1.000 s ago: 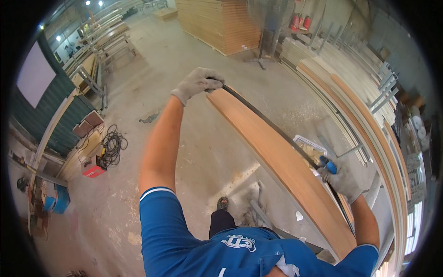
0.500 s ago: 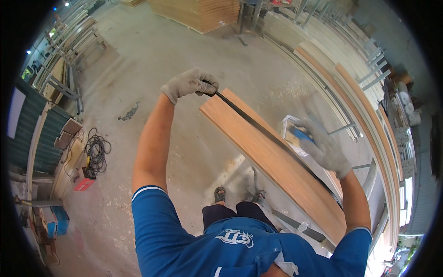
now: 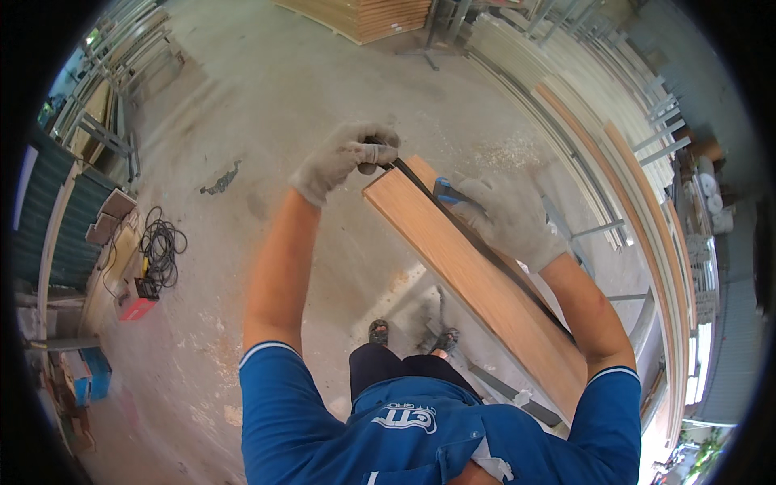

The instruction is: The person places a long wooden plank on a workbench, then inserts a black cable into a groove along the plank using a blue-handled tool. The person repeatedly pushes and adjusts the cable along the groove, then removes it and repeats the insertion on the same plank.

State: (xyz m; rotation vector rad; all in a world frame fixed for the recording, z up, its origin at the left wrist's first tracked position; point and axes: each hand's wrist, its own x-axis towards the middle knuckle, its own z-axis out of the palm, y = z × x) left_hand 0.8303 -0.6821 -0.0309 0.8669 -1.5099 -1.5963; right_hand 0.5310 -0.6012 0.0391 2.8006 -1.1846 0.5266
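A long wooden board [image 3: 469,279] slants from the middle of the view down to the lower right, in front of my body. A black strip [image 3: 469,222] runs along its far side. My gloved left hand [image 3: 343,160] is closed on the strip's end, just beyond the board's upper corner. My gloved right hand [image 3: 511,218] is closed round a blue-and-black hand tool [image 3: 447,192], whose exact kind I cannot make out. The tool's tip is near the strip, close to the board's upper end; whether it touches is unclear. Part of another wooden piece shows beyond the strip.
Metal supports [image 3: 509,390] stand under the board. Long boards [image 3: 618,174] lie on racks at the right. Stacked panels [image 3: 396,20] stand at the far side. On the left floor are a coiled black cable [image 3: 164,249] and a red box [image 3: 137,301].
My right hand has moved left and up along the board with the blue tool, away from the white basket. My left hand has shifted slightly right, still on the strip's end.
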